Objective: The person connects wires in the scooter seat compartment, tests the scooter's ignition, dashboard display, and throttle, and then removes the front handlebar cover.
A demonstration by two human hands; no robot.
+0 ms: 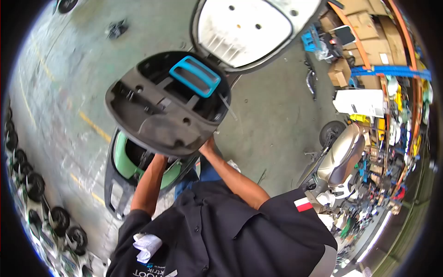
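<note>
My left hand [160, 159] meets the near edge of a dark tub [168, 131], a blue frame [204, 93] inside; my right hand [207, 147] is farther right, same edge; the tub hides both grips, so I cannot tell their hold

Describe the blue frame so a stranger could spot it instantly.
Find the big white panel at the picture's top. Just below and left is an open dark tub; the blue frame, a rounded rectangle, sits in its upper-right part, the only bright blue thing there.
</note>
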